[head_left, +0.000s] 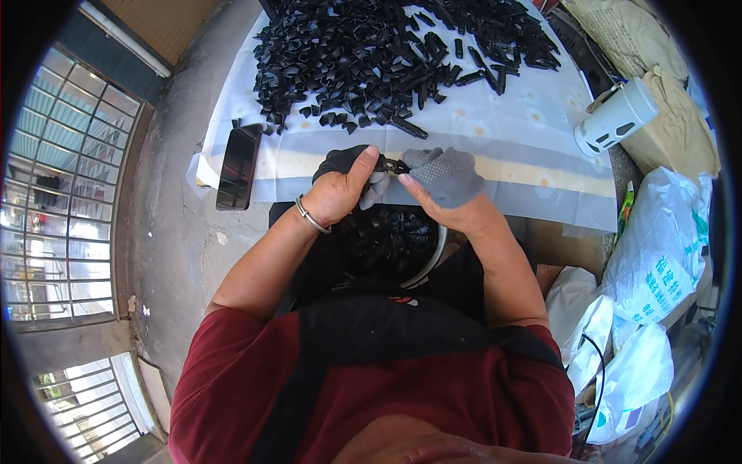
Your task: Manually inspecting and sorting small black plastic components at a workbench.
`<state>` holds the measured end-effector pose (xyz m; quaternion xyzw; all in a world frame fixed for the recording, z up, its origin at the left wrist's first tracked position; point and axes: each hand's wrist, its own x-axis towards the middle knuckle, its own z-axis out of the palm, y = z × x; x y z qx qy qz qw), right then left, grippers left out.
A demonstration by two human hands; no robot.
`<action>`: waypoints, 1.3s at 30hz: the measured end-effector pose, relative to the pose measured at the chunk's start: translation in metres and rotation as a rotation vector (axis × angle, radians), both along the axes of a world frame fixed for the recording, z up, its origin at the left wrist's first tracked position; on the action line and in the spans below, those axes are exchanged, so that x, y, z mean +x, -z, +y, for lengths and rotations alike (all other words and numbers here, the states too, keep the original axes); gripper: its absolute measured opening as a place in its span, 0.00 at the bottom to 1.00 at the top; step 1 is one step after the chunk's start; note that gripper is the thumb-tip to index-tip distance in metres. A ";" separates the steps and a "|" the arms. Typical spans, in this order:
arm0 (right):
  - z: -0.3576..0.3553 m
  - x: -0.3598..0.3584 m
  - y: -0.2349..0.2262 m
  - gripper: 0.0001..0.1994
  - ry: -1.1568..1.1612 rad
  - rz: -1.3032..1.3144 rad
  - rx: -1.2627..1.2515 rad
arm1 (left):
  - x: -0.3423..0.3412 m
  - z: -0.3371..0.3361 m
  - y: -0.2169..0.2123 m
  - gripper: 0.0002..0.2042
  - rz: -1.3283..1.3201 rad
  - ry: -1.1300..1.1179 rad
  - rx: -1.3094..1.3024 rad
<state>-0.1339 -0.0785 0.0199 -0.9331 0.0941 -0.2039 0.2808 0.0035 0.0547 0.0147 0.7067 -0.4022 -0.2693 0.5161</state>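
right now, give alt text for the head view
Partly gloved left hand and right hand hold a small black part near a round container of dark pieces. On the table are a heap of black parts, a phone at left and a white flask at right.

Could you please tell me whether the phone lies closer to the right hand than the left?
No: the phone lies near the left edge of the table, with the left hand between it and the right hand.

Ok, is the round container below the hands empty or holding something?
The round container is not empty: black pieces show inside it. How deep they lie, I cannot tell.
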 end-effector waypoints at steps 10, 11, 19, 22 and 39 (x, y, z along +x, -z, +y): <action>0.016 0.010 0.010 0.11 0.022 -0.024 -0.421 | -0.006 -0.005 -0.014 0.18 -0.260 0.068 0.066; 0.020 0.013 0.009 0.11 0.022 -0.024 -0.421 | -0.007 -0.003 -0.015 0.17 -0.281 0.049 0.085; 0.019 0.019 0.011 0.07 -0.025 -0.083 -0.372 | 0.000 0.009 -0.020 0.16 -0.331 0.021 0.126; 0.019 0.020 0.013 0.08 -0.048 -0.073 -0.342 | 0.001 0.014 -0.011 0.16 -0.392 -0.059 0.091; 0.032 0.017 0.005 0.09 0.003 -0.057 -0.370 | 0.007 0.015 -0.006 0.18 -0.090 -0.079 0.047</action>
